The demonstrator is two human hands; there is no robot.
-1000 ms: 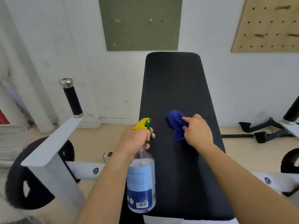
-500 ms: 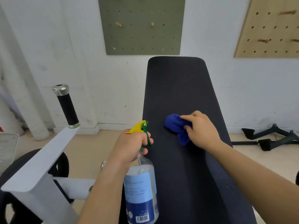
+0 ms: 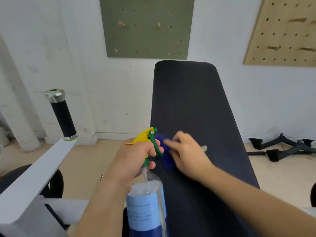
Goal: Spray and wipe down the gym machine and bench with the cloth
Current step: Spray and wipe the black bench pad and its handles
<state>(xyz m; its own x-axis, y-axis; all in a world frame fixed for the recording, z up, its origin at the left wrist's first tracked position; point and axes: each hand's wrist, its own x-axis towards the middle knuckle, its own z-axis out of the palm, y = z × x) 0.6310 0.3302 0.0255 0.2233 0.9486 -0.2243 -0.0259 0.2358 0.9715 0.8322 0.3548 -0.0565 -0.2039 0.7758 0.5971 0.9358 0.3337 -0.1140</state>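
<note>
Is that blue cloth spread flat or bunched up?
Bunched up: the cloth is a crumpled wad under the right hand on the bench.

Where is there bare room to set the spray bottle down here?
The bench pad is bare from the right hand up to its far rounded edge. Bare floor lies between the white frame arm and the pad. Crowded: mid-pad, where the right hand holds the blue cloth beside the left hand gripping the spray bottle.
</note>
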